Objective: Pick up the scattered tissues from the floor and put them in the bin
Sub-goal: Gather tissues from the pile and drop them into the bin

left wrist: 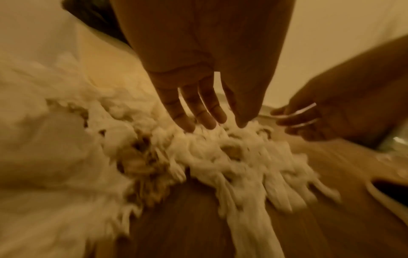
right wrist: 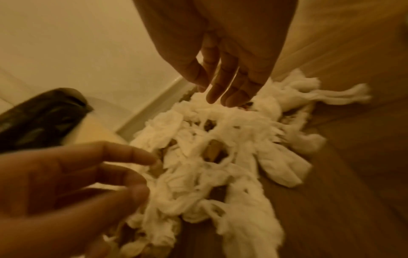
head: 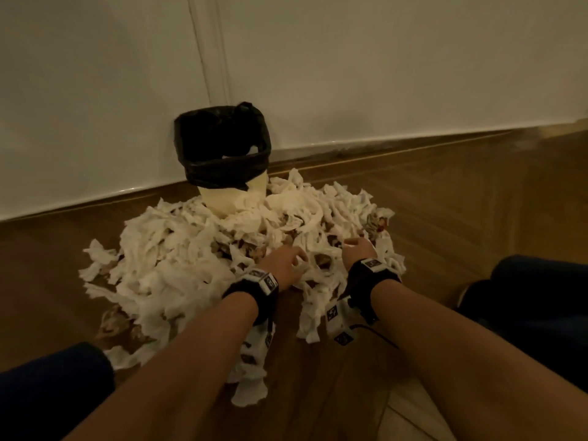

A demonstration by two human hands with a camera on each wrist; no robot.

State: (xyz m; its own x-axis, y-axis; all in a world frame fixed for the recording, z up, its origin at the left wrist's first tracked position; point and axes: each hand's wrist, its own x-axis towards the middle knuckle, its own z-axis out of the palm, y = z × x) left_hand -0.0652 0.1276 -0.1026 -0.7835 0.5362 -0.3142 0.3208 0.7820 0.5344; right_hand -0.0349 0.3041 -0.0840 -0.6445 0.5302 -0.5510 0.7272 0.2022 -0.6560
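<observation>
A brown wood floor meets a pale wall along a skirting that runs across the middle of the head view. Against it, upper centre, stands a cream bin with a black liner bag folded over its rim. The scattered tissues lie heaped on the floor in front of the bin, filling the centre of the frame.

Both hands reach into the near edge of the heap: the left hand has its fingers spread and straight, touching the paper, and the right hand is likewise relaxed, gripping nothing.

The tissues look light, soft and easily torn; a bunched double handful scooped from underneath should hold best. No readable writing; only black-and-white markers on the wrist bands.
</observation>
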